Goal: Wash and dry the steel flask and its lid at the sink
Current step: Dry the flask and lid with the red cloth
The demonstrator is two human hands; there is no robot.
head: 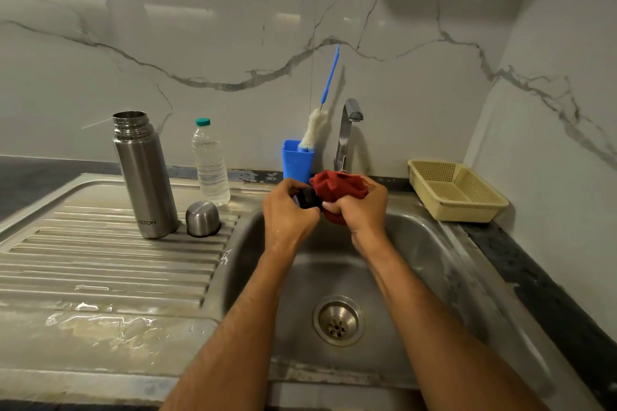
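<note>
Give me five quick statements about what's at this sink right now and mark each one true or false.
1. The steel flask stands upright on the draining board with its mouth uncovered. True.
2. The right hand holds a blue cloth. False: the red cloth is in that hand.
3. The steel cup sits mouth down beside the flask. True.
4. The bottle brush lies in the sink basin. False: it stands in the blue holder by the tap.
5. The left hand is resting flat on the counter. False: it grips a small dark lid against the cloth.
</note>
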